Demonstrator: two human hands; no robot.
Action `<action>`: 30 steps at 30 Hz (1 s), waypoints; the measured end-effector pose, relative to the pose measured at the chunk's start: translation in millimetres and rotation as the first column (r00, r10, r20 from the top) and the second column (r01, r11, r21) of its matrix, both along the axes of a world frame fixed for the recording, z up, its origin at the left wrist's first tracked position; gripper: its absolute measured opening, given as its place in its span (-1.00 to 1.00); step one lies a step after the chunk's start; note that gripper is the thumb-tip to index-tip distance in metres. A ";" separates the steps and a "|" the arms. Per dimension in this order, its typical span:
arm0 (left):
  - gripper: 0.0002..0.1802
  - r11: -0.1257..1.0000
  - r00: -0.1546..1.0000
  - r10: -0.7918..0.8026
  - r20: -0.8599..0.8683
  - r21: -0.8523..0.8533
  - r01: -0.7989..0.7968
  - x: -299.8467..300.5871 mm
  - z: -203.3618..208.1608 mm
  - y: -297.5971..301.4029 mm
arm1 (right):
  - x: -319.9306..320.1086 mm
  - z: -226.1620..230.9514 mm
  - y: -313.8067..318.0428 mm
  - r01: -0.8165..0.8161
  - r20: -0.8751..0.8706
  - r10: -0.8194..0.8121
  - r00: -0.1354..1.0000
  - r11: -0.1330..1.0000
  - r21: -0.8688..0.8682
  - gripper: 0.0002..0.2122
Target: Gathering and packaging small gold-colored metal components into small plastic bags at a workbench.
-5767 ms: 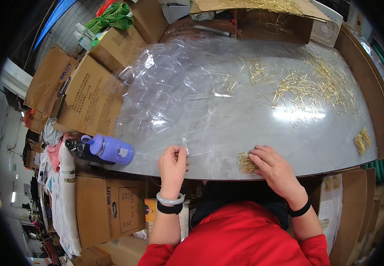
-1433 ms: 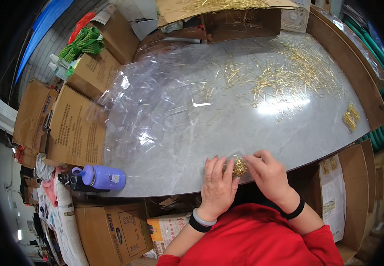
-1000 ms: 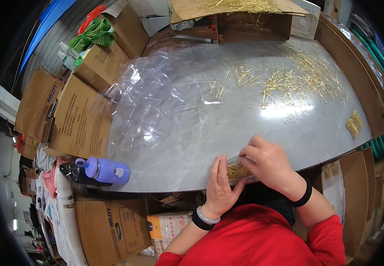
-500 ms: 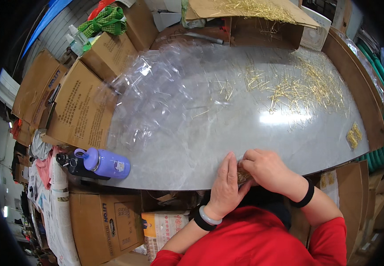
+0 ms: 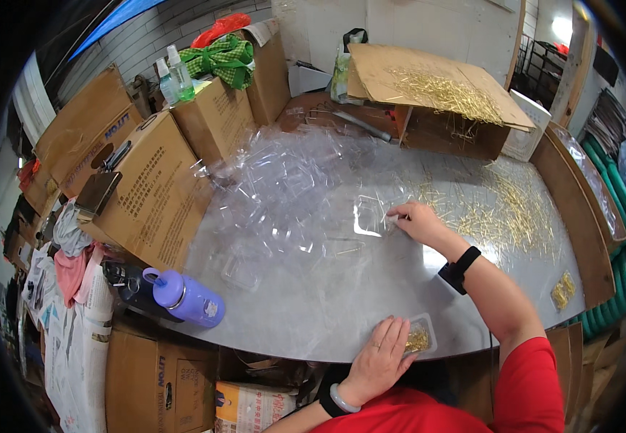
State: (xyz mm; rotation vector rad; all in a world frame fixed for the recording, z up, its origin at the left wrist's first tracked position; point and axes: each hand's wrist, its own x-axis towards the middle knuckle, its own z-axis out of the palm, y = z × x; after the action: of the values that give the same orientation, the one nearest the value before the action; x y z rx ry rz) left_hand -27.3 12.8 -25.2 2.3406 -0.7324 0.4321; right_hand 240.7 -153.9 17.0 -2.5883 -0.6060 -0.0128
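Observation:
Near the table's front edge, my left hand (image 5: 379, 355) lies with fingers stretched out against a small clear plastic box (image 5: 431, 329). Thin gold-coloured metal pins (image 5: 418, 340) fill that box, partly covered by my fingers. My right hand (image 5: 418, 222) reaches out over the middle of the table, its fingers drawn together beside a clear plastic tray (image 5: 368, 215) with a shiny rim. What sits between those fingertips is too small to make out. Just left of the tray spreads a heap of clear plastic packaging (image 5: 284, 180).
Loose gold pins (image 5: 519, 209) are scattered over the right of the grey table (image 5: 313, 317). More lie on a cardboard flap (image 5: 446, 90) at the back. A filled pack (image 5: 563, 290) is at the right edge. A purple bottle (image 5: 190, 297) and cardboard boxes (image 5: 147, 195) line the left.
My right hand has left the front edge and moved forward to the table's middle. My left hand now rests on the pin-filled box, which both hands were around before. The view has tilted up.

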 end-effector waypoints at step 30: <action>-0.20 0.983 0.992 -0.042 -0.116 0.173 0.062 -2.2 33.9 35.8 | -162.6 -12.4 -56.1 -0.258 -0.009 0.260 0.966 0.952 -0.164 -0.38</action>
State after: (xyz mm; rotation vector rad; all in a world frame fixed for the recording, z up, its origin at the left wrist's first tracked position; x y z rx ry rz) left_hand -29.5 48.6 8.7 2.4813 -0.8045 0.2186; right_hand 78.1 -210.0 4.6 -2.6444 -0.9848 0.1117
